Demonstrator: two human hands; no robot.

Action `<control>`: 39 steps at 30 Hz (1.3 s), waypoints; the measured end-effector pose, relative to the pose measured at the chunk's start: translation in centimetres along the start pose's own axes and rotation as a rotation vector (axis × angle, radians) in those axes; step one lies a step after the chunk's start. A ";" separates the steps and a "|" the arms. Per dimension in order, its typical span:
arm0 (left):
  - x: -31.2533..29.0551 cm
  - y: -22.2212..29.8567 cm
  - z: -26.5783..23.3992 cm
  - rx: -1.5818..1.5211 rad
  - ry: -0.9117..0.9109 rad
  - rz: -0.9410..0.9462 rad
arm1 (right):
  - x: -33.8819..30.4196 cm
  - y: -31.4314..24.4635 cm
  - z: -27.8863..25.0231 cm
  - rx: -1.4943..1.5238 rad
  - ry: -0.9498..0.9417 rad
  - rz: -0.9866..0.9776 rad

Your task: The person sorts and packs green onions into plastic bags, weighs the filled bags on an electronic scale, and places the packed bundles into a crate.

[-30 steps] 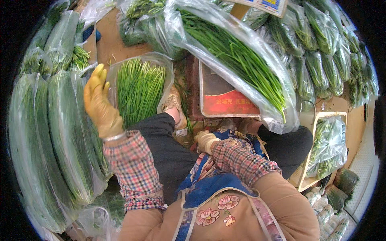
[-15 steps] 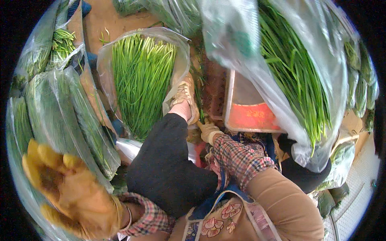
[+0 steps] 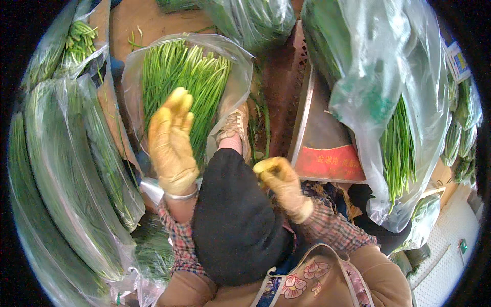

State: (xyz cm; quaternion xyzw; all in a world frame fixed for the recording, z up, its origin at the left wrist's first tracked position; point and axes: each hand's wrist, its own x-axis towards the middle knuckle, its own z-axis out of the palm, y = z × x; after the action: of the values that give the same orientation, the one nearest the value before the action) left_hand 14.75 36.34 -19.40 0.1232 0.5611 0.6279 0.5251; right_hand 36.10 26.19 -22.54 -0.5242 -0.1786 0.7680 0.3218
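My left hand (image 3: 174, 143), in a yellowed work glove, is raised with its fingers stretched upward and nothing in it. It is in front of an open clear plastic bag (image 3: 244, 69) full of green chives (image 3: 186, 84), their pale cut ends at the far side. My right hand (image 3: 284, 187), gloved alike, is above the floor just right of my black-clad knee. Its fingers are curled in toward the thumb; whether anything small is between them, I cannot make out. My tan shoe (image 3: 236, 125) stands against the right side of the bag.
A metal tray with a red label (image 3: 330, 162) lies on the right beside a brown perforated crate (image 3: 279, 97). Over it leans a tall clear bag (image 3: 365, 97) with long chives (image 3: 399, 153). Filled bags (image 3: 71, 169) line the left, along a cardboard edge (image 3: 115, 112). More bagged greens (image 3: 250, 20) lie at the far side.
My left hand has come from the lower left up to the bag of chives. The right hand has lifted from low beside my shoe. The tall bag at right now covers more of its chives.
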 end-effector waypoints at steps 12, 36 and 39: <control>-2.4 2.3 4.2 0.925 -0.822 0.661 | 4.9 -10.9 4.6 -0.152 -0.112 0.016; 17.0 -10.4 -1.6 1.625 -0.220 0.087 | 23.2 -7.4 4.3 -1.529 -0.045 -0.012; 16.9 -11.7 -2.2 1.587 -0.149 0.329 | 23.6 -6.0 2.9 -1.472 0.035 -0.167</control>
State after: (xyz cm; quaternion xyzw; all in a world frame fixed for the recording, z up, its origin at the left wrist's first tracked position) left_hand 12.14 46.45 -37.32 0.5810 0.7773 0.1025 0.2185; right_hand 29.55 46.81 -34.01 -0.6013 -0.6813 0.4140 -0.0526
